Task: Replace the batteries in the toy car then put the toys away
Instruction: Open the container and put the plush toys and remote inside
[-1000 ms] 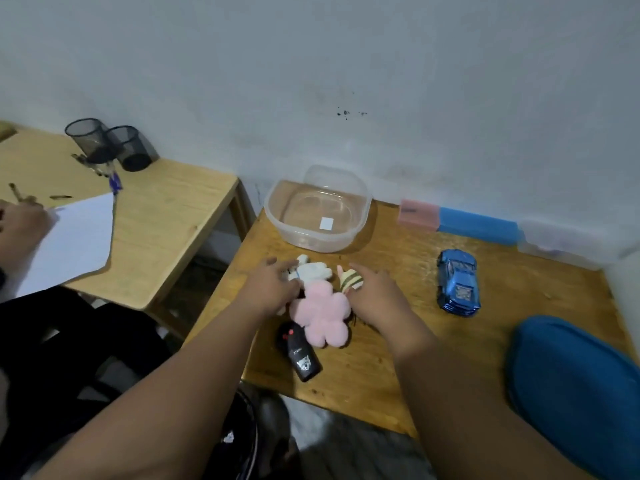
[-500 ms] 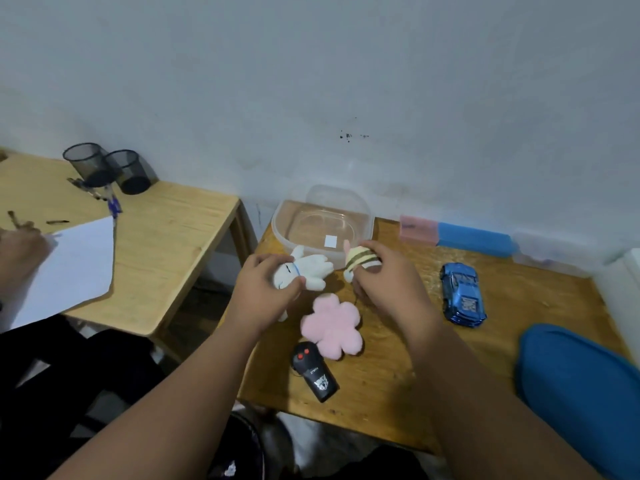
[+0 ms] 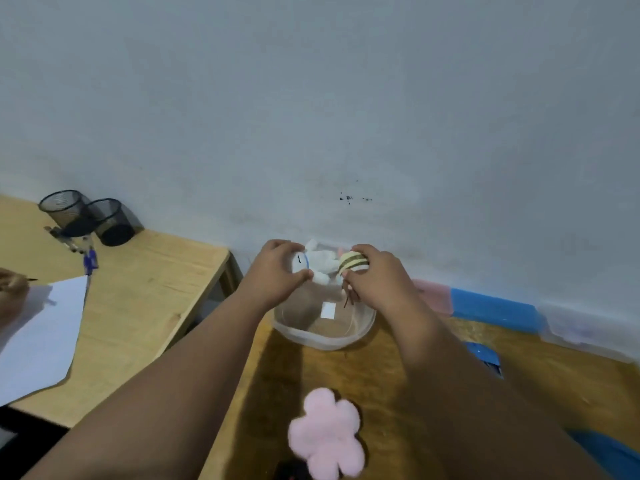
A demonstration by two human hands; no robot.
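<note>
Both hands over the clear plastic tub (image 3: pixel 323 336) at the wall end of the wooden table (image 3: pixel 277 375). Left hand (image 3: pixel 277 271): fingers curled round a white soft toy (image 3: pixel 320 263). Right hand (image 3: pixel 377 278): fingers curled round a yellow-and-brown striped soft toy (image 3: pixel 353 261). The two toys touch, held above the tub's far side. Pink flower toy (image 3: pixel 327 433): flat on the table, nearer the person, between the forearms. Blue toy car (image 3: pixel 486 358): on the table right of the tub, mostly hidden behind the right forearm.
</note>
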